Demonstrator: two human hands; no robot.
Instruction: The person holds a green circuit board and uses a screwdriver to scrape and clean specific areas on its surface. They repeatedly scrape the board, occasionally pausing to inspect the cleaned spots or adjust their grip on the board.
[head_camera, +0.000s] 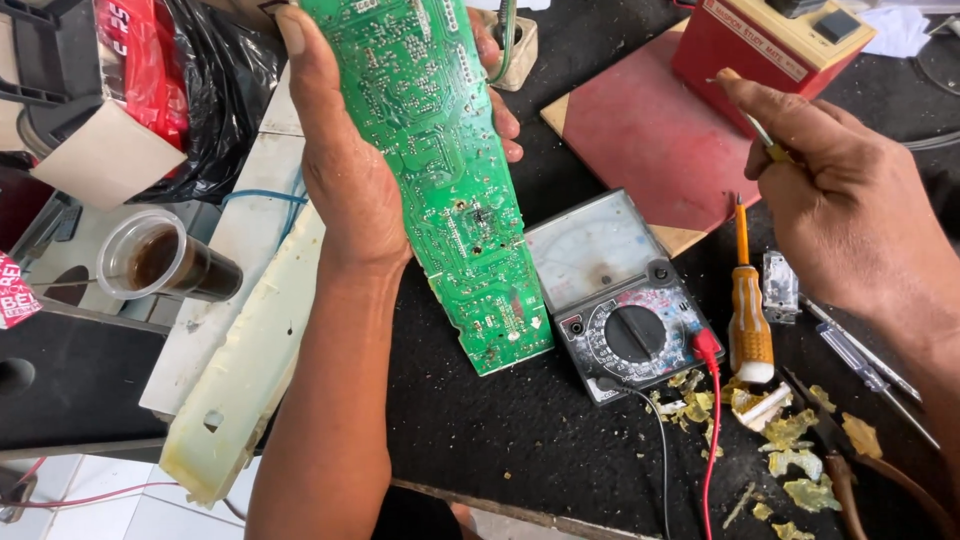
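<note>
Nearest my lens was the left hand (345, 170), thumb along one long edge and fingertips curled over the other, clamping a long green printed circuit board (440, 180) solder-side up above the bench. Its long axis ran from the top of view down and slightly rightward, the lower end pointing toward me and hovering just beside a grey analogue multimeter (615, 300). I saw the right hand (840, 210) raised at the right, fingers pressed together, pinching a thin yellow-handled tool (765, 140) whose tip I could not make out.

Everything lay on a black, rough-textured work mat (540, 430). From larger to smaller: a red flat board (650, 140) under a red-and-cream box (770, 40), a pale yellowed plastic strip (250, 350) at the left edge, a clear cup of dark drink (165, 260), an orange-handled screwdriver (750, 320), a red probe lead (712, 420), and yellowish crumbled flakes (790, 460). Pale floor tiles (150, 510) showed below the bench.
</note>
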